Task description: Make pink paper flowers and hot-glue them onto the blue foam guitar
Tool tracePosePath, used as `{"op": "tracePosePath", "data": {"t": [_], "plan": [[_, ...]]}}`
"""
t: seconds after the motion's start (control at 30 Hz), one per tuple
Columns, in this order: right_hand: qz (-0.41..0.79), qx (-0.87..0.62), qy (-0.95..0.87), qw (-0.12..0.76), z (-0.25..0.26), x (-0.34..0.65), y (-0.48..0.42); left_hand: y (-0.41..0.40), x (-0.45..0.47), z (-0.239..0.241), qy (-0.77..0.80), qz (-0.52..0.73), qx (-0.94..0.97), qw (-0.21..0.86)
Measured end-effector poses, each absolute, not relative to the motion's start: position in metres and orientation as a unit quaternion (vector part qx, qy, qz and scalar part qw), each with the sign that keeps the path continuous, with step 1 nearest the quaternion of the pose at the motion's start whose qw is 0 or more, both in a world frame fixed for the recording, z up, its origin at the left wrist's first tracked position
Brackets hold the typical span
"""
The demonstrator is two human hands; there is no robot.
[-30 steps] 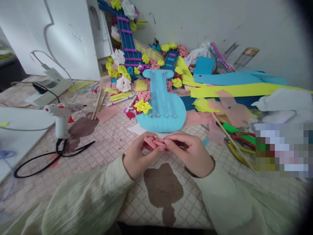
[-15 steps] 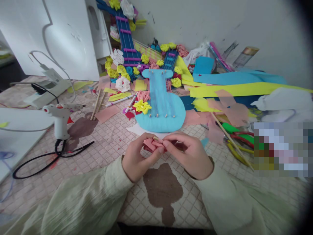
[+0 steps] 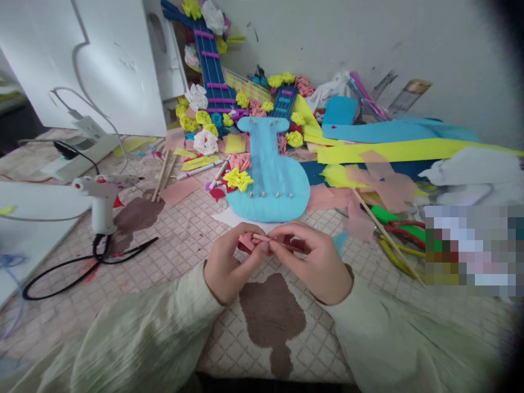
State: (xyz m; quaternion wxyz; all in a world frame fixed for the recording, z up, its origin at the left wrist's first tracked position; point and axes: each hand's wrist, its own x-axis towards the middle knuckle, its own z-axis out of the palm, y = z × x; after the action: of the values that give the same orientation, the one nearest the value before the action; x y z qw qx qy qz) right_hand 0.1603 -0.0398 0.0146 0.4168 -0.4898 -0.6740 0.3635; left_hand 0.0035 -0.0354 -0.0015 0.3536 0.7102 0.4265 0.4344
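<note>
My left hand [image 3: 232,263] pinches a folded piece of pink crepe paper [image 3: 246,240] between thumb and fingers. Across this paper lies a thin wooden stick [image 3: 261,237], partly covered by my fingertips. The thumb and fingers of my right hand [image 3: 314,263] are closed on the stick, meeting my left fingertips; its far end runs under the right palm. Just beyond both hands lies a light-blue guitar-shaped cutout [image 3: 268,204] with small pegs and strings. A yellow paper flower [image 3: 238,179] and a pink paper flower [image 3: 239,161] sit at its left edge.
At left stand a white glue gun [image 3: 102,204] with a looped black cord and a power strip [image 3: 84,155]. Scissors [image 3: 399,224] and a long stick [image 3: 388,237] lie at right. Behind are dark-blue paper guitars [image 3: 215,71], crepe flowers and yellow strips [image 3: 409,148].
More of the wooden stick now shows across the pink paper, and it lies flatter. My right hand has shifted slightly left, and its fingers have turned a little. My left hand has barely moved.
</note>
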Motion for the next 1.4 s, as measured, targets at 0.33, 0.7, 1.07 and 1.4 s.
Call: {"op": "tracePosePath", "data": {"t": [0.33, 0.7, 1.07, 1.4], "plan": [[0.373, -0.448, -0.71, 0.394, 0.017, 0.166, -0.035, -0.034, 0.003, 0.0, 0.43, 0.432, 0.701, 0.37], [0.329, -0.472, -0.704, 0.417, 0.013, 0.164, -0.032, -0.033, 0.005, 0.0, 0.428, 0.434, 0.692, 0.386], [0.335, -0.484, -0.7, 0.404, 0.01, 0.17, -0.029, -0.045, -0.018, 0.013, 0.493, 0.449, 0.672, 0.323], [0.378, -0.49, -0.681, 0.392, 0.011, 0.169, -0.031, -0.033, -0.172, 0.015, 0.754, 0.438, 0.478, -0.106]]}}
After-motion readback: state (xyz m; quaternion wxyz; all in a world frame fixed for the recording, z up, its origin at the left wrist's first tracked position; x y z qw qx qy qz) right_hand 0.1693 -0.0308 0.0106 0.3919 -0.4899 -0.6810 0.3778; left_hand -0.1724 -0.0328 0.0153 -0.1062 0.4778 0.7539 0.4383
